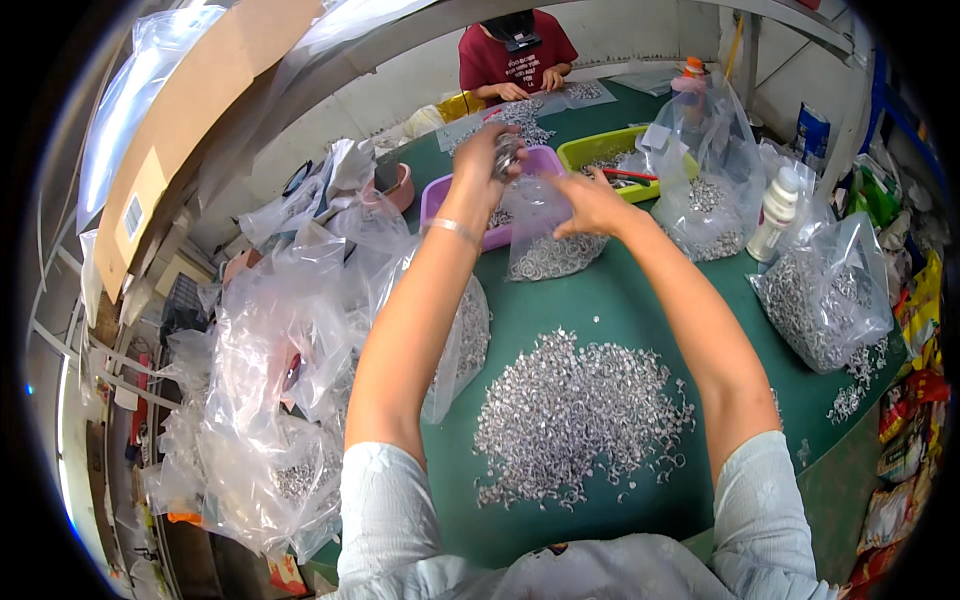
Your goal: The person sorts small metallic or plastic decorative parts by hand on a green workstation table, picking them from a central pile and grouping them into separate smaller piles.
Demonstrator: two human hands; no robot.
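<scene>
we see our left hand (pixel 487 152) raised over the far part of the green table (pixel 560 300), its fingers curled tight around a fistful of small silvery metal rings (pixel 507 152), right above the mouth of a small clear plastic bag (pixel 545 230). that bag stands on the table with a layer of the same rings settled in its bottom. our right hand (pixel 590 203) pinches the bag's upper edge between thumb and fingers, at the bag's right side. a thin silver bangle (pixel 452 229) sits on our left wrist.

just behind the bag lies a shallow purple plastic tray (pixel 545 160), and to its right a lime green plastic tray (pixel 610 148) with a red-handled tool in it. nearer to us, between our forearms, a broad loose heap of silvery rings (pixel 575 415) lies spread on the table. a large clear bag of rings (pixel 822 292) stands at the right edge, with a white plastic bottle (pixel 776 213) just beside it, and another filled clear bag (pixel 705 190) stands behind the bottle. on the left, crumpled clear plastic bags (pixel 275 400) pile up along the table's edge. at the far end of the table a person in a dark red shirt (pixel 510 58) sits with both hands on another spread of rings.
</scene>
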